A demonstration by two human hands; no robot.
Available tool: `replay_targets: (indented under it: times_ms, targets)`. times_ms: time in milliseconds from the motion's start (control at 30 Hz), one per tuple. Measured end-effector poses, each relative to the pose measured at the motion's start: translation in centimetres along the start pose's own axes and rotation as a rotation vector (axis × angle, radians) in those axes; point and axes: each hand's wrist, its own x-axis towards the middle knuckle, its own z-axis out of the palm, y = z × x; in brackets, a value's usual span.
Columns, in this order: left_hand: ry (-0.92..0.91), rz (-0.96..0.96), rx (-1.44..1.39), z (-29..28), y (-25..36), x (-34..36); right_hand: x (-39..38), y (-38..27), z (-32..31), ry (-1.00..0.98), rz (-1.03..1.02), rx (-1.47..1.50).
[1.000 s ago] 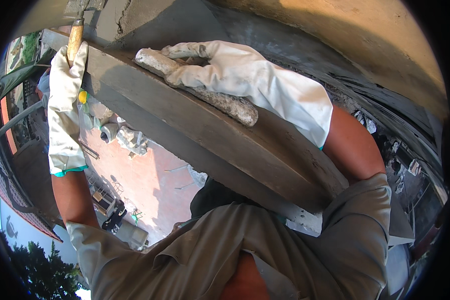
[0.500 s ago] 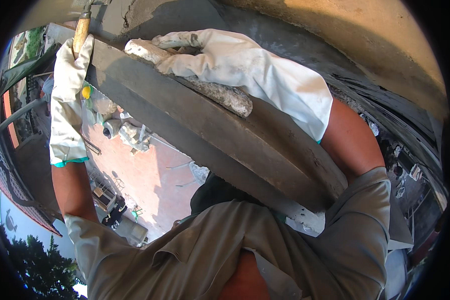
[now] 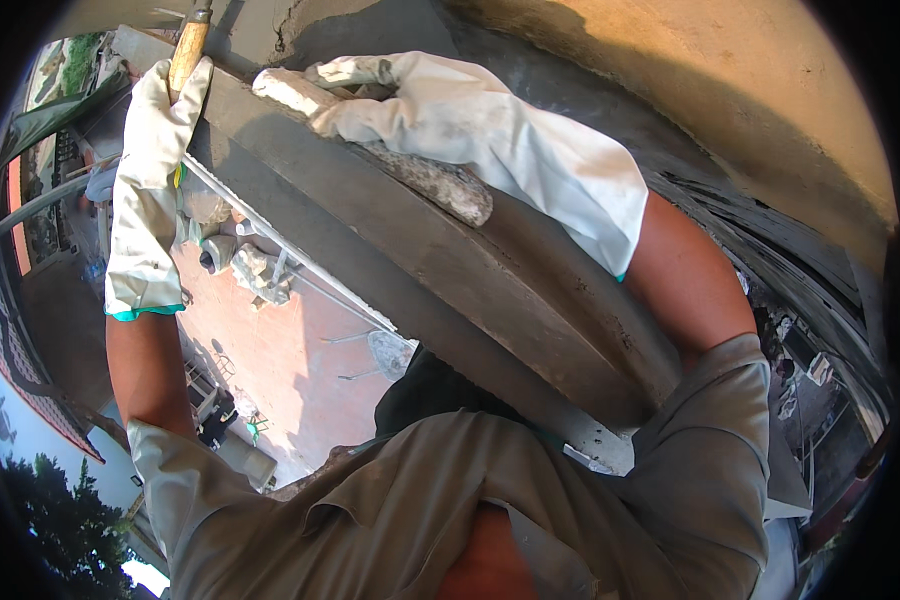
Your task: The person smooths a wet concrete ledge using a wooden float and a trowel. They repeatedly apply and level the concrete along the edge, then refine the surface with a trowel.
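Observation:
My left hand (image 3: 158,135), in a long white glove, grips a wooden-handled tool (image 3: 188,52) at the upper end of a grey plastered beam (image 3: 470,280); its metal end points upward. My right hand (image 3: 430,115), also gloved, is closed on a long cement-crusted float (image 3: 440,190) lying along the beam's top face, its thumb over the near side and fingertips partly hidden.
The beam runs diagonally at a height above a pinkish paved yard (image 3: 270,350) holding sacks (image 3: 260,270) and metal stands. Behind it rise grey and ochre plastered surfaces (image 3: 730,90). A railing and tiled roof edge show at far left, a tree at lower left.
Both hands, with the tool and float, have moved up in the view, the left also rightward and the right slightly leftward. The float has shifted along the beam toward its upper end.

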Motion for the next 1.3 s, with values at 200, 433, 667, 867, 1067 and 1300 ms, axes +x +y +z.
replay_targets:
  times_ms: [200,433,667,867,1067,1300]
  targets:
    - [-0.030,-0.007,-0.155,0.3,0.0,0.1,-7.4,2.1,0.5,0.066,-0.002,0.166]
    - [-0.015,-0.002,0.041,0.1,0.2,-0.3,-8.5,2.0,5.2,-0.245,0.056,0.660]
    - [-0.094,-0.145,-0.216,0.2,-1.0,0.3,-3.3,-0.6,5.1,0.016,-0.075,-0.448]
    - [-0.042,-0.088,-0.216,0.8,-2.4,0.0,-10.0,2.4,7.0,0.378,-0.302,-1.240]
    - [-0.010,-0.065,-0.253,0.8,-2.4,0.3,-5.1,0.1,6.9,0.297,-0.261,-0.977]
    - [-0.058,-0.144,-0.351,0.1,-0.8,0.2,-7.0,1.2,6.2,0.280,-0.218,-0.974]
